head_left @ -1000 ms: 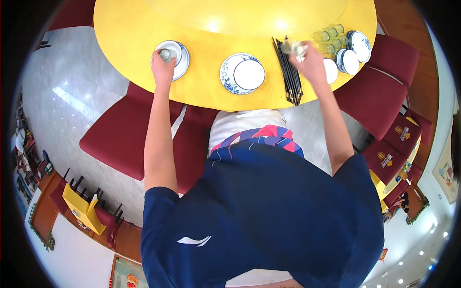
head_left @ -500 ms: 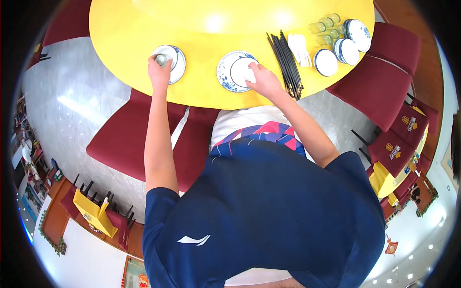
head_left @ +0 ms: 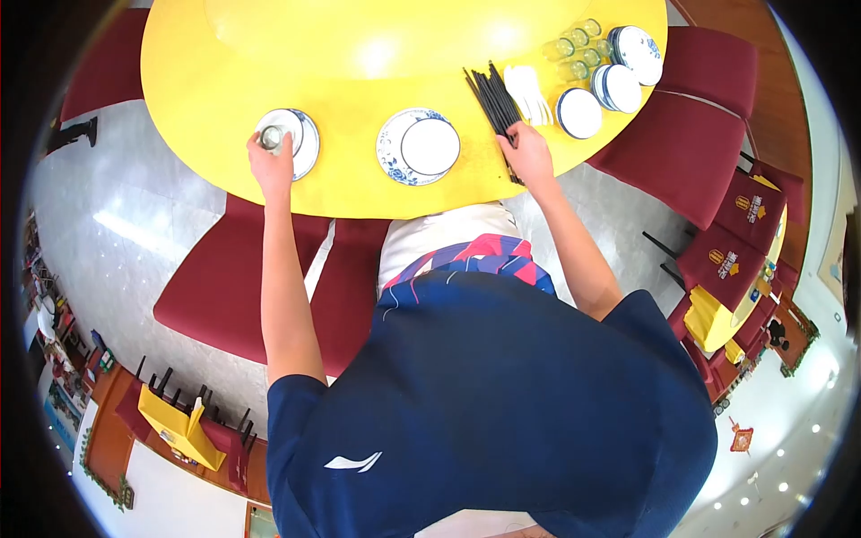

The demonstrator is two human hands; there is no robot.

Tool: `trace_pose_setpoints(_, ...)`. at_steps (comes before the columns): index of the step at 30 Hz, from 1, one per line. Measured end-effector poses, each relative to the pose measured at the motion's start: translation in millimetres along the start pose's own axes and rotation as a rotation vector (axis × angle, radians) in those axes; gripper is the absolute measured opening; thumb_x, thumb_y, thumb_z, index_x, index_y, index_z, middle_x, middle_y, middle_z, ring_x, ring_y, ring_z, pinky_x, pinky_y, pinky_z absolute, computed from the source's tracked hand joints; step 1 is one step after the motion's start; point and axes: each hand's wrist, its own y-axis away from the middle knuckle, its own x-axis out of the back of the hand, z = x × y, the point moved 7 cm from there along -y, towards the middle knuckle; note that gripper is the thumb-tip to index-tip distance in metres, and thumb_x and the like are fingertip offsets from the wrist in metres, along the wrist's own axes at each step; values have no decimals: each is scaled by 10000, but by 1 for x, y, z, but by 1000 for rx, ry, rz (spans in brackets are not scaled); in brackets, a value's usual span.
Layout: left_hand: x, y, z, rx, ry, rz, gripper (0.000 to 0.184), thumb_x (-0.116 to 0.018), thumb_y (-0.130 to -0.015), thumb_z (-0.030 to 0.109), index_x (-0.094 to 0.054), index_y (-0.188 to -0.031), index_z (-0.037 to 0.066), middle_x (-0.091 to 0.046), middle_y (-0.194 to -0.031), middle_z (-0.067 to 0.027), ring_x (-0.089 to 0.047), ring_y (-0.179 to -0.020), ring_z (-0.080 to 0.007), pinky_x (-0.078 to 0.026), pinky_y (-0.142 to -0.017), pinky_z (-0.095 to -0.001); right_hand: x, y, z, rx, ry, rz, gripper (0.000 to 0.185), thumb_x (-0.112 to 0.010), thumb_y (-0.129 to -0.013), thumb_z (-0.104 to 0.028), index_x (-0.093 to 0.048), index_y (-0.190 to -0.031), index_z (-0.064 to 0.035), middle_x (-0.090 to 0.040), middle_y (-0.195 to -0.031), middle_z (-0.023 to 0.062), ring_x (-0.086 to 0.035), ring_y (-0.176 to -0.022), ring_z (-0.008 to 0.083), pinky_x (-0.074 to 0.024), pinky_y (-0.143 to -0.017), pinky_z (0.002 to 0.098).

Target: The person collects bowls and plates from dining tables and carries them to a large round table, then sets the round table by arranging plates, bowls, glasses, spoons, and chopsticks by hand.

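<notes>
My left hand (head_left: 271, 169) has its fingers around a small clear glass (head_left: 271, 137), which is over a white bowl (head_left: 291, 124) on a blue-and-white plate (head_left: 309, 148). Whether the glass rests on the bowl, I cannot tell. At the middle of the table edge, a second white bowl (head_left: 430, 146) sits on a blue-patterned plate (head_left: 392, 161), with neither hand on it. My right hand (head_left: 529, 154) is closed at the lower part of a bundle of black chopsticks (head_left: 491, 97); its fingers partly hide how many it grips.
White spoons (head_left: 527, 94) lie beside the chopsticks. Farther right on the yellow table (head_left: 341, 193) are several glasses (head_left: 578, 49), a white bowl (head_left: 579, 113), stacked bowls (head_left: 619, 88) and stacked plates (head_left: 637, 54). Dark red chairs (head_left: 668, 148) stand around the table edge.
My right hand has left the middle bowl and moved right onto the chopsticks. My left hand stays at the glass. The whole view has shifted slightly.
</notes>
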Motion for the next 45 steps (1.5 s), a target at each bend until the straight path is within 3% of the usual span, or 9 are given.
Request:
trace_pose_setpoints(8,27,66,28,-60,63,236,427,-616,-866,161,-479,-1209,-52,-530,-1138,-202,-523,-1033,-321,-432,-900,-420,-4,-6,74,-166,31,81,290,-687,-825,-239,-589,-991,-22,-652,-927,211,-634,-862,383,-504,-741,453)
trace_pose_setpoints(11,12,105,42,-111,119,174,320,-598,-845,97,-536,-1135,-24,-554,-1048,-146,-518,-913,-276,-437,-807,-397,15,-19,67,-146,-18,220,274,-689,-817,-214,-586,-976,-17,-648,-864,238,-626,-828,411,-495,-732,469)
trace_pose_setpoints(16,-37,168,53,-159,103,-106,216,-599,-819,40,-592,-1034,16,-589,-957,-108,-541,-755,-242,-460,-703,-360,22,-40,51,-53,30,172,241,-694,-812,-215,-607,-885,-2,-657,-844,218,-636,-806,393,-502,-714,463)
trace_pose_setpoints(25,-64,179,61,-166,214,-272,137,-590,-825,23,-605,-961,28,-610,-881,-111,-588,-743,-253,-484,-669,-362,7,-53,40,73,204,175,167,-637,-840,-165,-633,-837,2,-661,-828,205,-643,-798,369,-510,-718,449)
trace_pose_setpoints(29,-61,165,71,-164,315,-289,123,-601,-825,18,-625,-946,9,-619,-856,-119,-595,-711,-239,-485,-642,-347,9,-48,47,36,-27,204,184,-615,-818,-161,-639,-836,20,-647,-787,234,-640,-746,401,-511,-693,463)
trace_pose_setpoints(30,-59,163,76,-153,346,-276,111,-614,-823,21,-648,-926,3,-621,-828,-119,-596,-686,-224,-483,-612,-334,7,-45,48,74,2,224,203,-606,-851,-157,-630,-882,42,-663,-762,205,-670,-688,329,-527,-644,409)
trace_pose_setpoints(32,-58,160,87,-134,398,-284,100,-627,-817,23,-669,-907,8,-622,-810,-115,-591,-674,-211,-480,-588,-316,3,-27,44,-224,-397,33,210,-573,-908,-150,-609,-939,54,-665,-738,142,-677,-647,218,-526,-593,321)
trace_pose_setpoints(35,-53,157,112,-152,460,-264,104,-643,-816,35,-687,-908,18,-627,-810,-109,-587,-667,-200,-477,-570,-305,-14,-9,45,-328,-746,-64,204,-538,-948,-142,-582,-1019,44,-654,-798,94,-664,-679,146,-515,-602,250)
trace_pose_setpoints(45,-85,167,158,25,703,-488,179,-663,-877,138,-685,-942,-28,-685,-884,-65,-577,-739,-74,-465,-593,-222,-66,70,-87,-463,-1380,-491,191,-544,-965,-165,-572,-1038,9,-645,-901,93,-658,-788,171,-514,-691,258)
